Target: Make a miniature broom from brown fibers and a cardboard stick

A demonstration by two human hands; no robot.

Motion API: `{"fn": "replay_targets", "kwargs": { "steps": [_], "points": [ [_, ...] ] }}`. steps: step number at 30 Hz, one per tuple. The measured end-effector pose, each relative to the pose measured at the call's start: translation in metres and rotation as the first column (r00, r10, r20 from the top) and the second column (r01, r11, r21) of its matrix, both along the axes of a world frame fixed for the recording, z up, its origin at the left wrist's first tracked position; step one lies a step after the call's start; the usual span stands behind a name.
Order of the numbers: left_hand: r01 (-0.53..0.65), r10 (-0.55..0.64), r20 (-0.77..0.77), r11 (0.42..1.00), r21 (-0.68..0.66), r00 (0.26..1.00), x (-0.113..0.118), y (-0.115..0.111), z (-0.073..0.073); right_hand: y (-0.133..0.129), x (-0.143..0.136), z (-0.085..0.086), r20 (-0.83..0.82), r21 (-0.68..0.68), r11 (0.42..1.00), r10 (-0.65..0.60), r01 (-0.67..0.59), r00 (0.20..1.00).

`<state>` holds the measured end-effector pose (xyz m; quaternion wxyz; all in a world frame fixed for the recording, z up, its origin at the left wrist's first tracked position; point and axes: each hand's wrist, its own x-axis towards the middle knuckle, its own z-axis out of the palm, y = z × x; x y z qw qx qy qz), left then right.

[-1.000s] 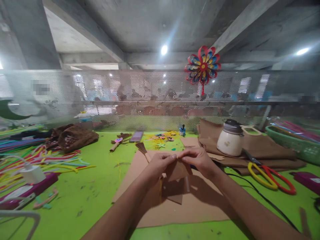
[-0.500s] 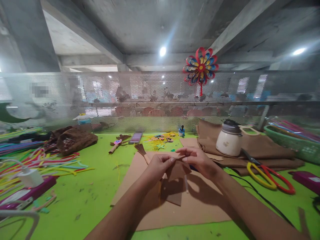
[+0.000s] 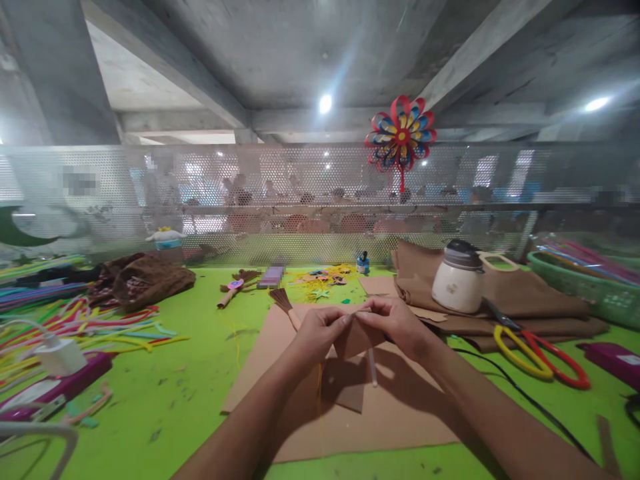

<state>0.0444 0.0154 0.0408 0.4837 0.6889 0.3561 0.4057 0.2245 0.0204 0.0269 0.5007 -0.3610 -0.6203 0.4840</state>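
Between both hands hangs a small brown piece (image 3: 354, 339), pinched along its top edge. My left hand (image 3: 320, 333) is closed on its upper left, thumb against fingers. At its upper right, my right hand (image 3: 395, 323) is closed on the same piece. Below them a flat brown piece (image 3: 350, 393) lies on a large tan sheet (image 3: 400, 420). A thin pale strip (image 3: 373, 368) sits just under my right hand. Left of my left hand, a small brown fringed bundle (image 3: 281, 300) rests at the sheet's upper edge.
Yellow-and-red-handled scissors (image 3: 525, 350) and a white jar (image 3: 457, 287) are at the right, by folded brown cloth (image 3: 545, 293). Colourful strips (image 3: 100, 327) and a purple power strip (image 3: 85, 383) lie left. A blue bottle (image 3: 363, 264) stands behind the hands.
The fingers of my right hand have drawn in from a looser spread and now pinch the small brown piece. That piece has shifted slightly, and more of the pale strip shows.
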Motion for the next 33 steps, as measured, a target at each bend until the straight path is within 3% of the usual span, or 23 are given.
{"fn": "replay_targets", "kwargs": {
  "steps": [17, 24, 33],
  "points": [
    [-0.068, 0.069, 0.051, 0.997, -0.025, 0.996, 0.004, -0.001, -0.007, 0.001, -0.008, -0.009, 0.027, 0.051, 0.994, -0.098, 0.096, 0.995],
    [-0.029, 0.028, 0.043, 1.0, 0.009, 0.999, 0.003, 0.003, -0.008, 0.001, -0.003, -0.005, 0.083, 0.079, 0.992, -0.105, 0.098, 0.991],
    [0.029, -0.028, -0.007, 0.999, 0.03, 1.0, 0.0, 0.007, -0.01, 0.002, 0.001, -0.004, 0.113, 0.011, 0.999, -0.036, 0.035, 0.993]
  ]
}}
